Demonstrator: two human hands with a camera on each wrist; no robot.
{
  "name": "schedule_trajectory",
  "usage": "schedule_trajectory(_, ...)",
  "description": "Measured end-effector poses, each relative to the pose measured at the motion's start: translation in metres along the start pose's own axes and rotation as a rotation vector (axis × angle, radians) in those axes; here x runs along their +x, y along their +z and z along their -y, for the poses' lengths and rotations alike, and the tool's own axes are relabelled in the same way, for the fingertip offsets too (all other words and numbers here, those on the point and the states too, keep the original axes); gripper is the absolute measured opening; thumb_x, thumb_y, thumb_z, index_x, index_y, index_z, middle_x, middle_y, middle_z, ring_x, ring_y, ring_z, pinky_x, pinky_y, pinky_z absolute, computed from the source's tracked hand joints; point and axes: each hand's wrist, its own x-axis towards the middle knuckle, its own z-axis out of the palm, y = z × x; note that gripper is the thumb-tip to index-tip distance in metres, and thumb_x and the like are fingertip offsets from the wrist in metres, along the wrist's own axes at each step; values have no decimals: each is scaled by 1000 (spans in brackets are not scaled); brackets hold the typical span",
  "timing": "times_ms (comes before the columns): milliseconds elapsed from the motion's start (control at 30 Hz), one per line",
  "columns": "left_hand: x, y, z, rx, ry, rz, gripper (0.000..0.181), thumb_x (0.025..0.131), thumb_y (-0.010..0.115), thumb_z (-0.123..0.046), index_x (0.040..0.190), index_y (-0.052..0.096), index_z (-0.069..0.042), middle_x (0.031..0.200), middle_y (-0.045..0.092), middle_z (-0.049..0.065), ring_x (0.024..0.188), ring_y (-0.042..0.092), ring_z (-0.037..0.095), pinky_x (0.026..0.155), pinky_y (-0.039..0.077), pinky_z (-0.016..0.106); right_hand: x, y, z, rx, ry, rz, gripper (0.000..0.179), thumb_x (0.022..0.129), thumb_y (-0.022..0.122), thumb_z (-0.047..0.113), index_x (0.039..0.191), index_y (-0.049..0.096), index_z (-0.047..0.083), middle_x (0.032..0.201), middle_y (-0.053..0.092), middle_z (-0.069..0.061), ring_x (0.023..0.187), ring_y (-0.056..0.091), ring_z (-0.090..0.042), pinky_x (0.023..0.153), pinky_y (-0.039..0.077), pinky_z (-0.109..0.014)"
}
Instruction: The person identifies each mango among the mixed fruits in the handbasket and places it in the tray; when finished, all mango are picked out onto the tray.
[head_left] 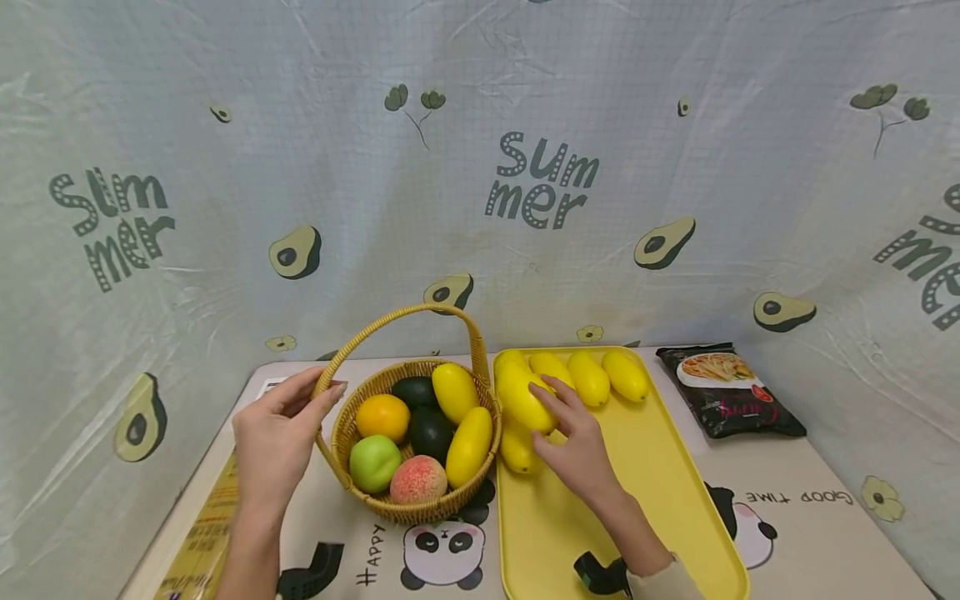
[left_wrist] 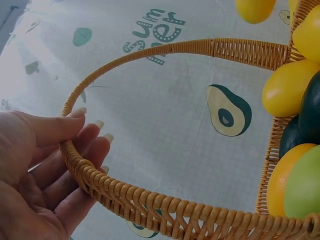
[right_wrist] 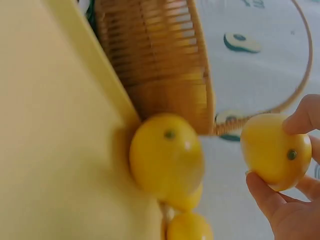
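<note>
My left hand (head_left: 272, 442) holds the arched handle (left_wrist: 112, 62) of a wicker basket (head_left: 420, 511), thumb on one side and fingers behind it. In the basket lie an orange (head_left: 382, 416), a green apple (head_left: 375, 463), a peach (head_left: 417, 481), dark green avocados (head_left: 431, 433) and yellow mangoes (head_left: 469, 446). Just right of the basket, my right hand (head_left: 581, 450) grips a yellow mango (right_wrist: 270, 152) between thumb and fingers, raised above the yellow tray (head_left: 615, 508). Under it, another mango (head_left: 517, 450) lies against the tray's left edge.
Several more mangoes (head_left: 588, 379) lie along the tray's far end. Right of the tray is a black food packet (head_left: 731, 392) with a noodle picture. A patterned curtain (head_left: 420, 208) hangs behind the table, and a panda print (head_left: 444, 554) marks the tabletop in front of the basket.
</note>
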Motion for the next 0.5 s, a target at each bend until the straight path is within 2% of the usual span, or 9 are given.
schedule_trajectory(267,0,-1,1,26,-8,12,29,86,79,-21,115,75,-19,92,77,-10,84,69,-6,72,55,11,-11,-19,-15,-58,87,-16,60,82,72,-1,137,61,18,150,47,-8,137,48,-31,94,54,-54)
schedule_trajectory(500,0,0,1,66,18,10,29,86,78,-20,115,75,-18,95,78,-3,84,68,-9,71,54,9,-26,-26,-27,-152,165,-10,60,78,72,0,135,63,16,148,49,-12,133,50,-34,88,55,-46)
